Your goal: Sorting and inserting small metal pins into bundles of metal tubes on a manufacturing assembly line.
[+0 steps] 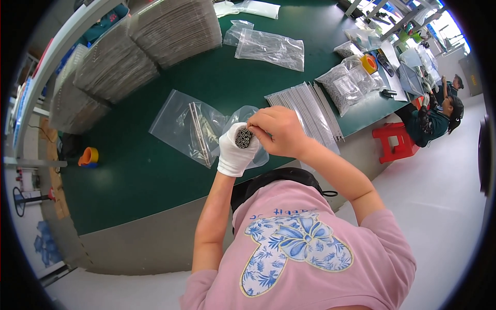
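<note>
My left hand (233, 156), in a white glove, is wrapped round a bundle of thin tubes (243, 138) whose round, hollow-looking ends point up. My bare right hand (281, 132) has thumb and forefinger pinched at the right edge of those ends; whatever is between the fingertips is too small to make out. Beside the gloved hand lies a clear plastic bag (173, 121) with a few thin rods (197, 129) on or in it. Another clear bag (262, 158) is partly hidden behind my hands. Right of them, many slim grey rods (305, 111) lie side by side on the green table (134, 181).
Tall stacks of grey sheets or trays (175, 31) stand at the back left. An orange tape roll (89, 156) sits near the left edge. Filled clear bags (346, 85) and another tape roll (369, 63) lie at the right. Beyond are a red stool (395, 142) and seated people (439, 121).
</note>
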The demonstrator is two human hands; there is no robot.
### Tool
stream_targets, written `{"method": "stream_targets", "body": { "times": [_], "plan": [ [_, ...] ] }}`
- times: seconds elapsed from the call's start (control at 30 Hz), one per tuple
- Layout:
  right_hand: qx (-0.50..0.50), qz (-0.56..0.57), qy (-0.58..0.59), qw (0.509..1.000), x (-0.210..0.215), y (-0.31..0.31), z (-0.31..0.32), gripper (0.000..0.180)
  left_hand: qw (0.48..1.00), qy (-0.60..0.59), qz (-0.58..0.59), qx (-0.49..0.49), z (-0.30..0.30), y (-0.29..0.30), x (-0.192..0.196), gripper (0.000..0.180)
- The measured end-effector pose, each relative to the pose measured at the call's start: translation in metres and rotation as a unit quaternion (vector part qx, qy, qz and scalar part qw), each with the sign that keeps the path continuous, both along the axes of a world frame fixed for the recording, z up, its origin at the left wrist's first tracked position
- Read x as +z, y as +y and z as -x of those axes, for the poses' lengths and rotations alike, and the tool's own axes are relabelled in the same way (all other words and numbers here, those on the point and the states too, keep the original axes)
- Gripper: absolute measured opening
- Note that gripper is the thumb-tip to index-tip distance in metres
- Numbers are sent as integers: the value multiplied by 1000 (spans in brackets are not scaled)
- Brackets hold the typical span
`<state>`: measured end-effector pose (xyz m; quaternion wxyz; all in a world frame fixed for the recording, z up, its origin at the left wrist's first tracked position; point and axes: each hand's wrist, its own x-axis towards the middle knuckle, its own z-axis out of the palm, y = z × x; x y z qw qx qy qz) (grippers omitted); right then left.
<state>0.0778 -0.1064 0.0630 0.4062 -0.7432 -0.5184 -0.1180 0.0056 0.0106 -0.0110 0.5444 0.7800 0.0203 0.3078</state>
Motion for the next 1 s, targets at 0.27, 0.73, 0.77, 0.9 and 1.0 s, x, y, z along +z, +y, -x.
{"method": "stream_targets", "body": {
  "times": [0.27, 0.73, 0.77, 0.9, 1.0],
  "plan": [
    [18, -25, -19, 999, 6, 2, -1, 10, 991, 71, 95, -69, 6, 3, 9, 14],
    [-17, -12, 124, 992, -2, -11, -10, 5, 994, 39, 87, -46, 6, 0, 5, 14],
    [-19, -16, 126, 992, -2, -11, -11, 5, 993, 44, 101, -50, 5, 0, 5, 14],
    [-18, -9, 128, 992, -3, -11, -11, 5, 994, 49, 89, -42, 5, 0, 4, 14],
    [-22, -9, 125, 992, -3, -11, -11, 5, 995, 46, 74, -38, 5, 0, 6, 15]
  ]
}}
